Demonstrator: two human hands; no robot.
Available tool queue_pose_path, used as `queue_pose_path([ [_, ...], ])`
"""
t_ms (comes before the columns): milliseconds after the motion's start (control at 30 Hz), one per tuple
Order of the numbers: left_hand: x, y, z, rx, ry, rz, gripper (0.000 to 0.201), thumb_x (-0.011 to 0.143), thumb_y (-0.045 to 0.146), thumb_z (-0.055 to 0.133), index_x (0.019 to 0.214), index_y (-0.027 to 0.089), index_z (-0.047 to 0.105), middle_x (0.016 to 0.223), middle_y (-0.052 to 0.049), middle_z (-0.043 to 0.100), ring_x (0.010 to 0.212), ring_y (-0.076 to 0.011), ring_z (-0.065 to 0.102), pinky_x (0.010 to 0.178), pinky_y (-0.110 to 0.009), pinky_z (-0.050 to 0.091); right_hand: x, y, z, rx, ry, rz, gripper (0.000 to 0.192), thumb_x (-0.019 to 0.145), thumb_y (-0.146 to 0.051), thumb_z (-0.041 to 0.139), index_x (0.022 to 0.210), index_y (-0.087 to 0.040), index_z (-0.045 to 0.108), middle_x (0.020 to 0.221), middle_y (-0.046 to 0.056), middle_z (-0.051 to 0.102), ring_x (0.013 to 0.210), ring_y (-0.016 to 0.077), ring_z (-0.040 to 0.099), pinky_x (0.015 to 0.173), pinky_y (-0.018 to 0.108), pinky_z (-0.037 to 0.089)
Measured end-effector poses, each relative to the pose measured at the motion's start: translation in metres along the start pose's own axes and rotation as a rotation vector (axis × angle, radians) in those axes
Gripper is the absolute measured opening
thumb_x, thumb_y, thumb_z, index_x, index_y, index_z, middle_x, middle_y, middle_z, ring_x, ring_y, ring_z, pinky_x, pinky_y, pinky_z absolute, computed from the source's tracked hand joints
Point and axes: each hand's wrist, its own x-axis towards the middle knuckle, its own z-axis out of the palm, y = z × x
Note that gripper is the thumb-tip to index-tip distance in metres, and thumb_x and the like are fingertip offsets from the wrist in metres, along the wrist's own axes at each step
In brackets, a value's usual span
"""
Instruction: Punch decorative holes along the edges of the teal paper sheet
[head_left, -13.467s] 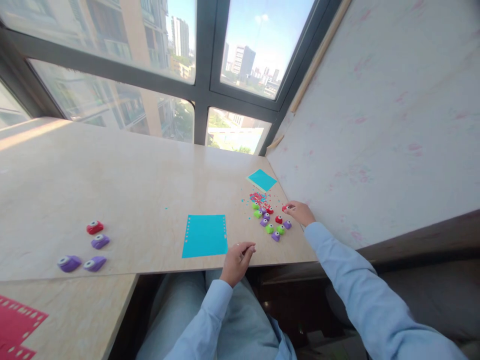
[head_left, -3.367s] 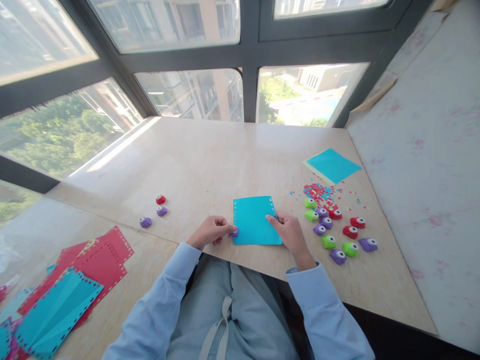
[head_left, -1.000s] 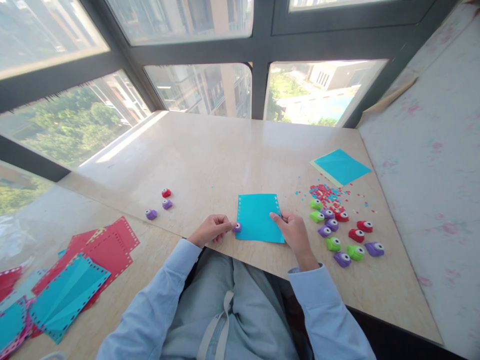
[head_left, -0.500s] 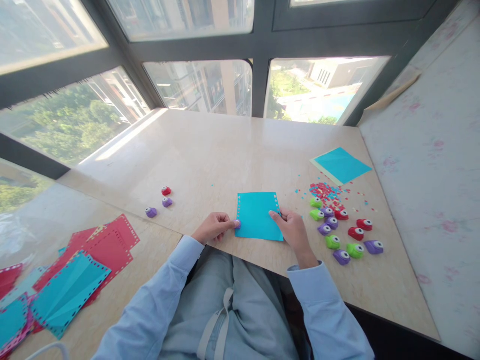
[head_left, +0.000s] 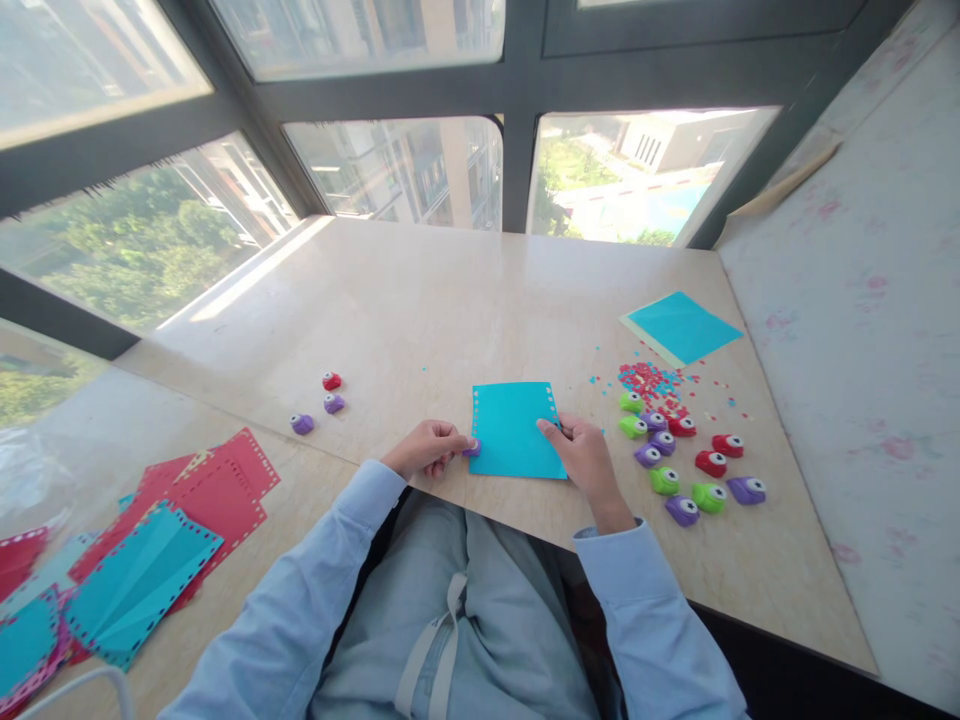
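A cyan paper sheet [head_left: 514, 427] with punched holes along its left and right edges lies flat near the front edge of the beige table [head_left: 450, 300]. My left hand [head_left: 429, 447] pinches a small purple punch [head_left: 472, 448] against the sheet's left edge. On the sheet's right edge rests my right hand [head_left: 583, 455], fingertips pressing the paper down. Both arms wear light blue sleeves.
Several green, purple and red punches [head_left: 690, 465] sit right of the sheet, behind them a heap of paper bits [head_left: 646, 380] and a cyan square [head_left: 681, 327]. Three small punches [head_left: 319, 402] lie at left. Red and cyan punched sheets [head_left: 142, 560] cover the lower left table.
Since 13.5 s ago my hands came onto the cyan sheet, the left now with a purple punch. Over the last second the punch stays on the left edge, shifted only slightly.
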Motion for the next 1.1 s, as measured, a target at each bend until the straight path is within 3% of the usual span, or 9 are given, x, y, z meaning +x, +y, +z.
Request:
queue_pose_path([
  [267, 0.0016, 0.0033, -0.0012, -0.002, -0.011, -0.002, 0.052, 0.056, 0.057, 0.077, 0.054, 0.020, 0.041, 0.041, 0.008, 0.041, 0.032, -0.0070, 0.043, 0.031, -0.019, 0.026, 0.0003, 0.0019, 0.0003, -0.017, 0.016, -0.022, 0.045, 0.081, -0.059, 0.049, 0.059, -0.019, 0.047, 0.054, -0.006, 0.028, 0.053, 0.0103, 0.028, 0.049, 0.024, 0.021],
  [533, 0.0006, 0.0063, -0.0007, 0.015, 0.107, -0.073, 0.049, 0.050, 0.052, 0.081, 0.052, 0.019, 0.045, 0.038, 0.007, 0.041, 0.037, -0.0101, 0.049, 0.035, -0.019, 0.024, 0.0004, 0.0023, 0.0012, -0.005, 0.025, -0.009, 0.045, 0.081, -0.058, 0.049, 0.058, -0.020, 0.042, 0.054, -0.006, 0.027, 0.053, 0.0101, 0.028, 0.051, 0.025, 0.021],
  [700, 0.0022, 0.0100, -0.0008, -0.016, 0.105, -0.121, 0.050, 0.046, 0.050, 0.083, 0.052, 0.020, 0.043, 0.036, 0.005, 0.044, 0.039, -0.0111, 0.051, 0.035, -0.019, 0.023, 0.0005, 0.0019, 0.0016, -0.019, 0.027, -0.011, 0.044, 0.081, -0.056, 0.048, 0.058, -0.020, 0.042, 0.053, -0.006, 0.028, 0.054, 0.0103, 0.028, 0.051, 0.025, 0.020],
  [1100, 0.0008, 0.0079, 0.0066, -0.169, 0.144, -0.150, 0.056, 0.041, 0.042, 0.088, 0.055, 0.020, 0.038, 0.048, 0.005, 0.056, 0.049, -0.0133, 0.061, 0.040, -0.021, 0.043, 0.0009, 0.0000, 0.0021, -0.045, 0.064, -0.063, 0.042, 0.080, -0.053, 0.049, 0.056, -0.020, 0.039, 0.051, -0.006, 0.031, 0.053, 0.0101, 0.030, 0.052, 0.024, 0.021],
])
